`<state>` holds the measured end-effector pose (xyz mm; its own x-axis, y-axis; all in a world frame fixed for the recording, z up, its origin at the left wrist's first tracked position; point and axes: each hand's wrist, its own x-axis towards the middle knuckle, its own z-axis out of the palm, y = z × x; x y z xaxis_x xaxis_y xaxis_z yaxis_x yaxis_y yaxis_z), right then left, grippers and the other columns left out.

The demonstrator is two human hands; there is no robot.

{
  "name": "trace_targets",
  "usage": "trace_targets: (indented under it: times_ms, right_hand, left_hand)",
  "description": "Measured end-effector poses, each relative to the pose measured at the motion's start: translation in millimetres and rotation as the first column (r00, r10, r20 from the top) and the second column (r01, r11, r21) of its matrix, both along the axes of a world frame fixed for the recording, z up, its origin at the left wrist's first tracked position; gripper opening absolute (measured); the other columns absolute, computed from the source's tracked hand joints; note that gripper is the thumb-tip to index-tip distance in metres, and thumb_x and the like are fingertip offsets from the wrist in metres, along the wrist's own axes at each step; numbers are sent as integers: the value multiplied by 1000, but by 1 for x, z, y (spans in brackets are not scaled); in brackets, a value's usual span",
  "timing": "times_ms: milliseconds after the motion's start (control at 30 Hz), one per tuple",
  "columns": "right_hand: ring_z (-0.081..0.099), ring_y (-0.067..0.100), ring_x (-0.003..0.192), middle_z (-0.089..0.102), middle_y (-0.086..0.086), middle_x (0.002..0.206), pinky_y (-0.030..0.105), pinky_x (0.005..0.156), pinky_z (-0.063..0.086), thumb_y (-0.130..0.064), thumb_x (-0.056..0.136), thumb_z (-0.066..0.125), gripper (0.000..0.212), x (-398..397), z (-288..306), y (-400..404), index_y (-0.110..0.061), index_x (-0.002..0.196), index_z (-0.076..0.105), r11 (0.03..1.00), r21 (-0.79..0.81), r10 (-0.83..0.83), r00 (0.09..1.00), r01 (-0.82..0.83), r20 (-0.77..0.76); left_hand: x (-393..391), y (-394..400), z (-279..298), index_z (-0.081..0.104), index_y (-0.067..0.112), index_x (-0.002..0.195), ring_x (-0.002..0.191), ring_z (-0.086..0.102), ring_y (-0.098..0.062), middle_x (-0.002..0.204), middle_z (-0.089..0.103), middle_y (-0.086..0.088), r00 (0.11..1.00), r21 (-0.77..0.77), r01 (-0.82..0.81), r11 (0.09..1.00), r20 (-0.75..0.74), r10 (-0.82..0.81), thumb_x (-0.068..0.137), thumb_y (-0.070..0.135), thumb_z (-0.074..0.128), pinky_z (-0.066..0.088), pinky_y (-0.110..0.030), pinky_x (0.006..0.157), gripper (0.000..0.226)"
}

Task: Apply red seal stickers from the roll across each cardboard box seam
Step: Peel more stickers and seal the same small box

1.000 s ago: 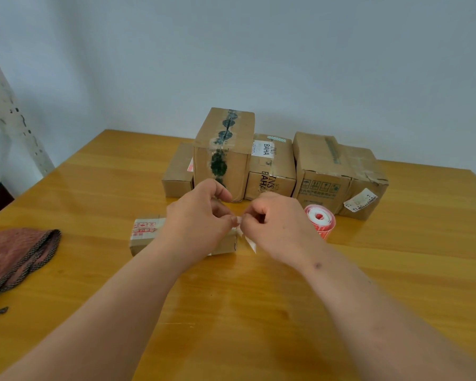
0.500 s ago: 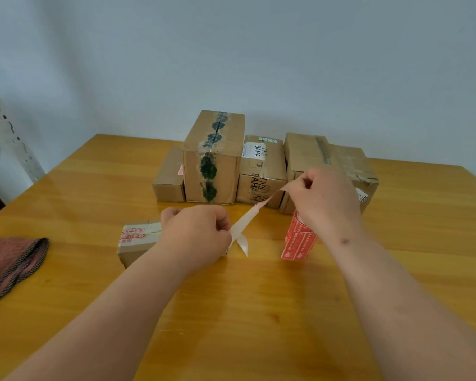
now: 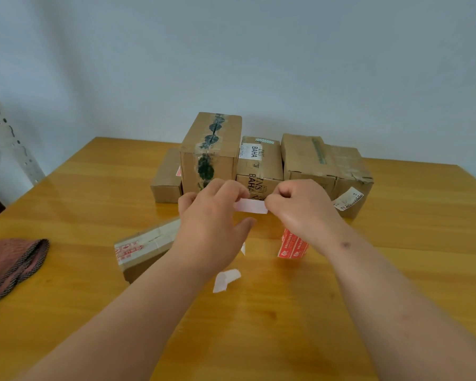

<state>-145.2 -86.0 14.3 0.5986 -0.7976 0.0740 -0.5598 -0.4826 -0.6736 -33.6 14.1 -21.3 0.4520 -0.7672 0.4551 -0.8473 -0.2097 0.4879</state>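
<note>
Head view, frame centre: left hand (image 3: 213, 229) raised above the table (image 3: 396, 312), fingers curled, tips pinching the left end of a pale strip (image 3: 250, 206); thumb sticks out loose below; right hand (image 3: 300, 207) fingers curled, pinching the strip's right end; strip stretched level between the two hands, white face toward the camera.

Below the right hand a length of red seal stickers (image 3: 291, 246) hangs down, red with white print; the roll itself is hidden behind the hand. White backing paper (image 3: 226, 279) dangles under the left wrist.

Count: cardboard boxes, six in sight; five ranked at the table's far middle, tallest (image 3: 209, 152) carrying dark green tape; one small flat box (image 3: 146, 246) lower left of the hands, red-and-white seal on its end. One reddish cloth (image 3: 11, 265) at left edge; one white perforated post (image 3: 8, 138) upper left.
</note>
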Motion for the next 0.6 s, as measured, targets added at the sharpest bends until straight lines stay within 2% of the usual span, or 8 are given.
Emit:
trace_targets:
  times_ms: [100, 167, 200, 267, 333, 367, 433, 600]
  right_hand:
    - [42, 18, 60, 45, 12, 64, 33, 58, 37, -20, 80, 56, 26, -1, 4, 3, 4, 69, 56, 984, 153, 83, 992, -97, 95]
    - [55, 21, 69, 61, 15, 72, 40, 71, 48, -24, 85, 57, 26, -3, 4, 3, -4, 75, 69, 964, 223, 103, 977, -145, 189]
    - [61, 20, 76, 68, 9, 79, 41, 79, 50, -28, 89, 55, 27, -3, 2, 2, -11, 78, 73, 955, 255, 88, 966, -152, 243]
    - [64, 16, 89, 70, -3, 90, 41, 87, 51, -37, 92, 51, 25, -2, -2, 1, -24, 90, 73, 959, 258, 45, 961, -118, 273]
    - [62, 9, 95, 68, -13, 99, 34, 85, 48, -45, 90, 54, 22, 1, -6, 3, -33, 103, 67, 969, 217, 77, 980, -117, 184]
    - [63, 7, 93, 68, -14, 99, 28, 81, 48, -44, 88, 58, 23, 3, -7, 6, -32, 107, 66, 964, 223, 112, 982, -145, 153]
    - [67, 5, 82, 71, -10, 92, 21, 71, 48, -35, 85, 68, 20, 8, -10, 12, -25, 102, 69, 945, 266, 147, 974, -190, 173]
    - [69, 15, 79, 74, -1, 84, 27, 72, 56, -22, 78, 76, 12, 15, -13, 17, -17, 89, 72, 895, 391, 88, 946, -213, 313]
  left_hand:
    - [4, -1, -3, 64, 29, 86, 83, 59, -11, 85, 62, 15, 992, -96, -10, 995, 121, 21, 81, 16, 72, 22, -30, 88, 16]
    - [5, 1, -2, 65, 29, 78, 74, 60, -8, 75, 64, 14, 1000, -160, -8, 987, 4, 8, 83, 14, 71, 34, -28, 87, 17]
    - [5, 3, 0, 66, 29, 76, 71, 59, -4, 72, 65, 13, 987, -185, -19, 983, -158, -10, 85, 15, 71, 43, -23, 81, 17]
    - [5, 6, 8, 70, 29, 77, 67, 59, 1, 72, 68, 9, 832, -192, -78, 978, -553, -43, 86, 20, 71, 48, -12, 63, 13]
    - [9, 6, 11, 73, 23, 83, 70, 62, -2, 76, 71, 4, 599, -190, -150, 970, -798, -64, 85, 19, 72, 49, -14, 62, 4]
    - [10, 7, 12, 74, 19, 85, 70, 64, -5, 77, 72, 2, 499, -197, -176, 964, -862, -85, 85, 17, 71, 50, -19, 67, 3]
    - [13, 8, 13, 74, 13, 89, 72, 67, -11, 79, 73, -3, 380, -230, -199, 953, -914, -141, 85, 11, 70, 54, -29, 74, 6]
    - [20, 12, 9, 73, 10, 94, 85, 71, -21, 90, 75, -11, 299, -269, -227, 936, -934, -196, 85, 5, 69, 56, -32, 80, 12]
